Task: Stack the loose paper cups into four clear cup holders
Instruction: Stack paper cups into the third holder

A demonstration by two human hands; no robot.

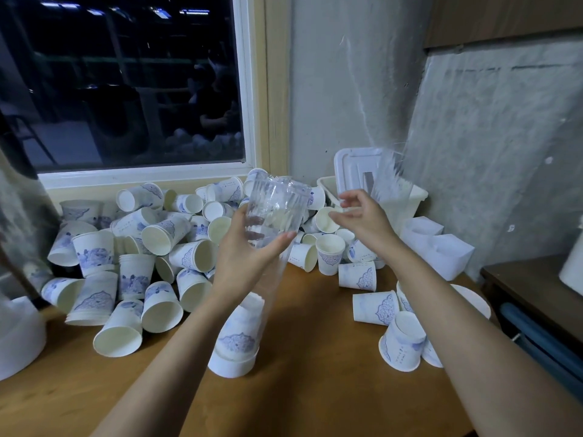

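Head view, cup holder (275,207) in left hand (248,263)

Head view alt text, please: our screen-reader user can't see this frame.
A person's left hand grips a clear cup holder with stacked cups in its lower end, the open right hand beside its top. Loose paper cups lie heaped on a wooden table below a window.
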